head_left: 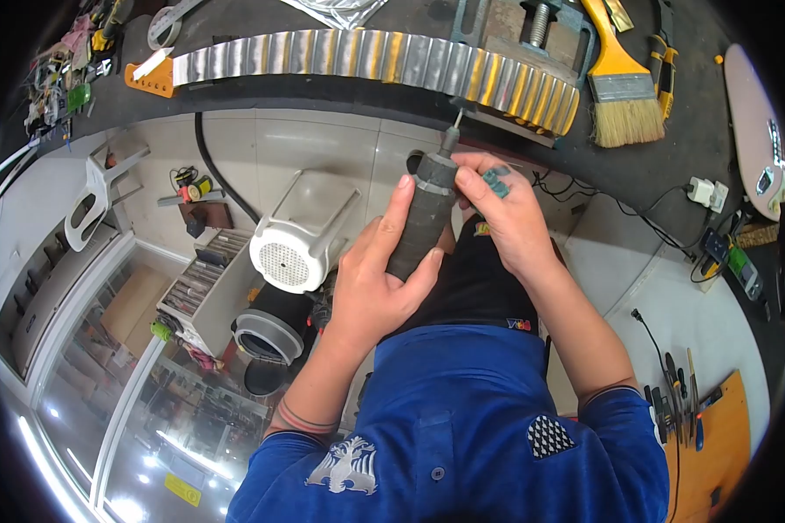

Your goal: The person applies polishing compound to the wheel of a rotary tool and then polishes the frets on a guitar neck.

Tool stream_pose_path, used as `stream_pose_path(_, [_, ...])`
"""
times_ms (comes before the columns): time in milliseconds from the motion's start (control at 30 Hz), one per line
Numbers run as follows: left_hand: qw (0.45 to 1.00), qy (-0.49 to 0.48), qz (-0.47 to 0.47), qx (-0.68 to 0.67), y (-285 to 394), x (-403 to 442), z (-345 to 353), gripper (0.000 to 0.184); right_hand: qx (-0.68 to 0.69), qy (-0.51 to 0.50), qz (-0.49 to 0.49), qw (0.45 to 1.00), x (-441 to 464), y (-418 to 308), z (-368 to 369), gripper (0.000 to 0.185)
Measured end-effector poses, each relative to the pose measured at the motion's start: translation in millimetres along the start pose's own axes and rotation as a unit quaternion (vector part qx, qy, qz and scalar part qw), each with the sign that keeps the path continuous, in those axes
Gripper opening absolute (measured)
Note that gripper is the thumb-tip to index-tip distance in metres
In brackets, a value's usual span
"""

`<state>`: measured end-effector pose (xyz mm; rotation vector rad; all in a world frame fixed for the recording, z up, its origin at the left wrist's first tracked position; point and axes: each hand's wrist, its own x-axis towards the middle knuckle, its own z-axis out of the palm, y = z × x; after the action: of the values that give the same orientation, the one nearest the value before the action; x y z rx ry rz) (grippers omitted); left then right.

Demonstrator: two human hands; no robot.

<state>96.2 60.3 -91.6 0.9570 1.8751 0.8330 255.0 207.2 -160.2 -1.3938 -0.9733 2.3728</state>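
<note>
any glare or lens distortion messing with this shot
Head view: workbench edge bowed, fisheye-like, corners black; bright reflections on the glass cabinet, lower left; black handheld tool reasonably sharp, its thin tip too small to judge.

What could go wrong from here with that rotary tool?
If the rotary tool starts up, the right hand, close to its front end, might be nipped. The green piece in that hand could slip and drop. The thin bit, pointing toward the ribbed metal strip, may scuff it.
</note>
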Motion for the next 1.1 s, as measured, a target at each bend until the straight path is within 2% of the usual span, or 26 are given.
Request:
stream_pose_path(267, [1.000, 0.021, 0.009, -0.007, 2, 13, 16, 0.098, -0.041, -0.020, -0.027, 0.999, 16, -7, -18, 0.045])
stream_pose_path(367, [1.000, 0.013, -0.010, 0.001, 8, 20, 16, 0.098, -0.026, -0.017, -0.013, 0.999, 21, -8, -23, 0.046])
stream_pose_path(967, [0.999, 0.016, 0.014, 0.027, 3, 13, 16, 0.097, -0.048, -0.037, -0.024, 0.998, 16, -7, -25, 0.046])
stream_pose_path(1100, [1.000, 0.013, 0.006, 0.012, 5, 19, 18, 0.097, -0.036, -0.032, -0.001, 0.999, 21, -10, -28, 0.046])
